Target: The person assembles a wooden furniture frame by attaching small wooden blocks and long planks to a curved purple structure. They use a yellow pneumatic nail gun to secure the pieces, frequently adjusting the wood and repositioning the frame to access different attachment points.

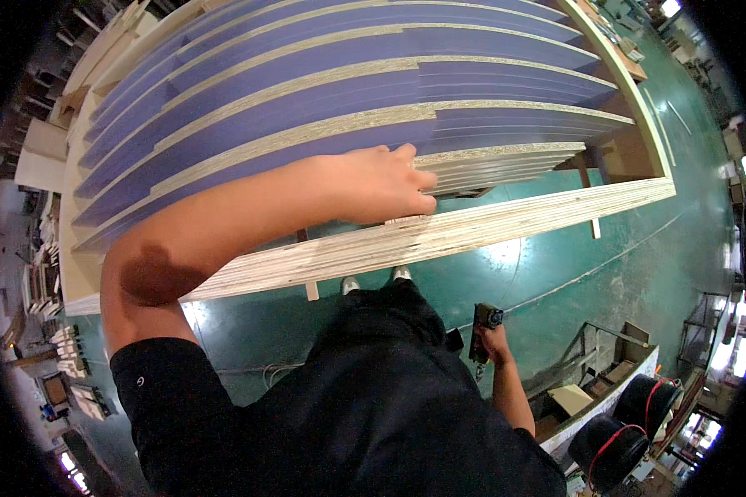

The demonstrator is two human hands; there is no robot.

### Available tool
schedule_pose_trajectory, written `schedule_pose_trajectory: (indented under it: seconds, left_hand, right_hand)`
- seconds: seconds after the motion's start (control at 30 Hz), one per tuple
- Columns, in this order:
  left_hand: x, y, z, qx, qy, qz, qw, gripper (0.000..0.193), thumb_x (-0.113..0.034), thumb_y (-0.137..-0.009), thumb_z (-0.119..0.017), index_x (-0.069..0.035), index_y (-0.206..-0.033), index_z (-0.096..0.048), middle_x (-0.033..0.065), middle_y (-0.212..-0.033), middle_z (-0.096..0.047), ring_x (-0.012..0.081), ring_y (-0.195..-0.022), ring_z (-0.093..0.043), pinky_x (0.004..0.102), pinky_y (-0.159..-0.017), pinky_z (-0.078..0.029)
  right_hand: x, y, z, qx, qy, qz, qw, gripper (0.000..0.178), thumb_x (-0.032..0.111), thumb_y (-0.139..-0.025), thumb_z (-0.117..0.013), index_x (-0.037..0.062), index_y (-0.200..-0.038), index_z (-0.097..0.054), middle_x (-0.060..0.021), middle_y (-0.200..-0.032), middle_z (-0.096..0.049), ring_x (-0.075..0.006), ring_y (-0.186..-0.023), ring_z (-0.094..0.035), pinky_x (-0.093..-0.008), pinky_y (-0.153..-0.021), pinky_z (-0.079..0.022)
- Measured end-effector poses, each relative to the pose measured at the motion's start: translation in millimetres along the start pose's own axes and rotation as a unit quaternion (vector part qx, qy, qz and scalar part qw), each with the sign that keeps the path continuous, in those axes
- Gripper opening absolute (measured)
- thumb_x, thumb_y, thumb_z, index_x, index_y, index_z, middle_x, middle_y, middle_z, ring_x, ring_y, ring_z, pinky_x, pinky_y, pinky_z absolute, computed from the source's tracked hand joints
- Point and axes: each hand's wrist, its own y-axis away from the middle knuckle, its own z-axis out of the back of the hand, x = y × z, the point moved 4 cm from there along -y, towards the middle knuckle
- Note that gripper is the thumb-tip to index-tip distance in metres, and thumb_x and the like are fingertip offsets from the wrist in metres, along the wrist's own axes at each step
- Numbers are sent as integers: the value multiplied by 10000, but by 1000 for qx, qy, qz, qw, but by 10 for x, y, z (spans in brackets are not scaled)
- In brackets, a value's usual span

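Observation:
My left hand [389, 184] reaches across to the nearest boards [506, 159] in a large wooden frame. Its fingers are bent down over the board edges, close to the frame's thick plywood side [323, 253], and the fingertips are partly hidden. Long blue-faced boards [307, 103] with pale chipboard edges stand on edge in rows behind it. Down by my right side, my right hand [495, 341] is closed around a dark cordless drill [478, 335], whose bit points downward.
Green floor [572, 273] lies under the frame and around my shoes [351, 285]. At lower right stands an open wooden crate [593, 389] with offcuts, beside black round containers [609, 451] with red cords. A loose cable [278, 374] lies at left. Stacked wood pieces [66, 352] are at far left.

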Motion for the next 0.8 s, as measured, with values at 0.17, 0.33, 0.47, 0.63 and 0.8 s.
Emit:
schedule_pose_trajectory:
  seconds: [0.17,0.33,0.47,0.63,0.8]
  left_hand:
    - [72,492,92,-209,-3,49,977,560,-145,-905,-634,-163,-1442,-479,215,-1448,-476,442,-1280,-507,503,-1045,-475]
    - [-206,829,27,-221,144,128,956,916,-382,-744,-836,-112,-1509,-411,278,-1574,-296,471,-1417,-362,533,-1155,-355]
    - [-310,928,-262,-182,171,194,949,1149,-535,-560,-924,-107,-1504,-428,288,-1616,-206,484,-1461,-287,564,-1177,-302]
    - [-272,838,-363,-192,217,208,934,1093,-475,-533,-940,-143,-1467,-478,280,-1564,-269,448,-1434,-322,559,-1144,-309]
    - [-218,841,-539,-235,242,217,916,1064,-472,-501,-908,-176,-1439,-501,230,-1498,-354,398,-1373,-396,552,-1144,-279]
  right_hand:
    - [1833,1219,262,97,218,140,961,278,92,-837,-720,24,-1090,-628,-45,-815,-642,-171,-733,-609,-374,-644,-531]
    - [4108,2675,354,155,428,173,874,552,246,-799,-843,84,-1296,-665,-97,-1036,-728,-194,-909,-674,-365,-840,-546]
    - [5177,3165,221,120,559,379,727,854,235,-658,-947,94,-1393,-535,-172,-1321,-614,-296,-1213,-614,-445,-1034,-497]
    - [5789,3083,-388,254,517,544,610,742,159,-661,-892,78,-1320,-560,-156,-1225,-646,-290,-1153,-626,-418,-992,-505]
    - [5946,2792,-1290,401,622,375,559,714,141,-715,-868,17,-1339,-544,-172,-1197,-662,-264,-1113,-655,-400,-946,-539]
